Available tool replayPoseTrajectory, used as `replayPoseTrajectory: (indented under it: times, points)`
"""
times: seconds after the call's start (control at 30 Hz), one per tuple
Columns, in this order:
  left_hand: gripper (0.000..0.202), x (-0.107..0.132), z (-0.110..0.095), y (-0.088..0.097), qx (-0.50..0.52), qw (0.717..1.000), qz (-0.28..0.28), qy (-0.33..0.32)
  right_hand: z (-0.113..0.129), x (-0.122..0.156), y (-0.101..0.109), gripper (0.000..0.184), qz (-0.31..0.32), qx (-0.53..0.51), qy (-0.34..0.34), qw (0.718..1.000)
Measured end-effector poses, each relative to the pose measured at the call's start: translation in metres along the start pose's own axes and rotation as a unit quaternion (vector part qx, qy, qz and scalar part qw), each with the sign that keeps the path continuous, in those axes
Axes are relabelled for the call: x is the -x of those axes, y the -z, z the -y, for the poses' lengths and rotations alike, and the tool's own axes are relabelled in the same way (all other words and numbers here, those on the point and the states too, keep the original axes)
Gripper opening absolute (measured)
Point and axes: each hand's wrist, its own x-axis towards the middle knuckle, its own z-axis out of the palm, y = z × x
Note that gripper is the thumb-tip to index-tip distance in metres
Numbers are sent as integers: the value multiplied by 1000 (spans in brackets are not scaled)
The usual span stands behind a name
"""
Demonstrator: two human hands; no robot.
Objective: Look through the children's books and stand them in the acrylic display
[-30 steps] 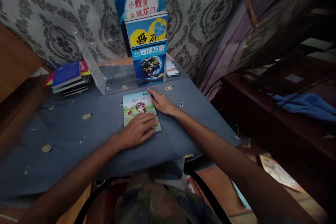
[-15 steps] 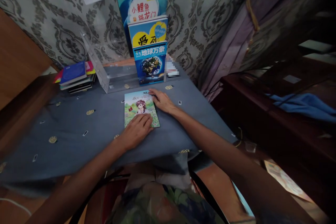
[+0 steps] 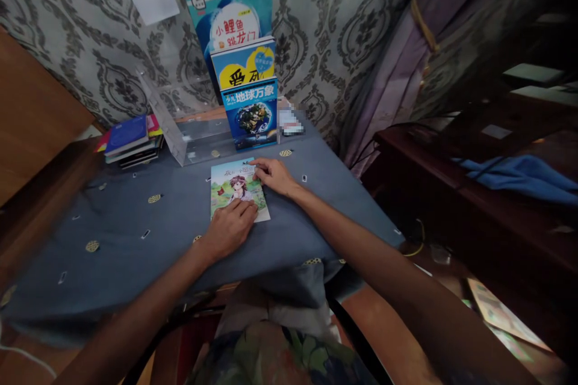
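A thin picture-covered book (image 3: 222,187) lies closed on the cloth-covered table, its cover showing a cartoon figure, a red butterfly and green hills. Across its lower part rests my left hand (image 3: 232,225), palm down with the fingers lying on the cover. My right hand (image 3: 275,175) touches the upper right edge of the book, fingers stretched out and slightly bent. Just beyond the book, a clear acrylic book rack (image 3: 178,144) holds several upright books in steps. Its front one is a blue book with a globe (image 3: 251,117).
A stack of books (image 3: 130,138) lies at the table's left rear. Behind the table is a patterned wall (image 3: 347,18), with a tied curtain (image 3: 388,72) to its right. Dark furniture with a blue cloth (image 3: 519,177) stands at the right. The grey-blue tablecloth (image 3: 117,264) hangs over the front edge.
The view has tilted a little, showing more of the tall books at the top. Both hands stay on the book, with only small finger shifts.
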Motion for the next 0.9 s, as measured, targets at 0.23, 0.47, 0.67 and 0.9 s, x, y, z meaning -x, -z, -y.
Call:
replayPoseTrajectory:
  times: [0.23,0.47,0.67,0.9]
  points:
    - [27,2,-8,-3,-28,999,-33,-8,1,2,-2,36,24,-43,5,999]
    - [29,-8,31,0,83,996,-39,-3,3,5,0,36,21,0,21,1000]
    - [33,-23,116,-24,100,984,-53,141,9,9,4,35,21,92,26,995]
    - [37,-20,140,-45,128,976,-96,148,56,21,-25,31,113,237,170,950]
